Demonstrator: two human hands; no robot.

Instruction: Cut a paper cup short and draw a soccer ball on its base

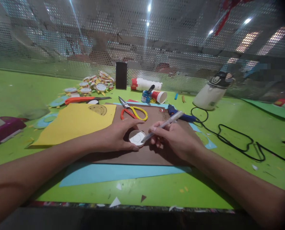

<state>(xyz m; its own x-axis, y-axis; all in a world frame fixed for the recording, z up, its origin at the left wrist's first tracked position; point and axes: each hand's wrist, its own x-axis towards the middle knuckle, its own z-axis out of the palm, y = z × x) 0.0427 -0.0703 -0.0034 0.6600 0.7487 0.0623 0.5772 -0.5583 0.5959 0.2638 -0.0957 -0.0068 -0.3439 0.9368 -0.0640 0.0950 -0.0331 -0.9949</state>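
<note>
A small round white paper disc (135,138) with thin drawn lines on its face lies over a brown sheet (133,158). My left hand (118,135) curls around the disc's left side, thumb and fingers gripping its edge. In my right hand (172,135) is a pen (170,120) with a clear barrel, its tip down at the disc's right part. Just beyond the hands rest scissors (135,111) with one red and one yellow handle, blades pointing away to the left. A dark blue glue gun (181,114) lies behind my right hand.
Yellow paper (77,124) carrying a protractor (98,110) is at left, near an orange cutter (80,99). Behind stand a heap of small paper discs (100,87), a phone (121,75), paper cups (159,96) and a paint jar (146,96). A bottle (211,94) and black cable (240,152) occupy the right.
</note>
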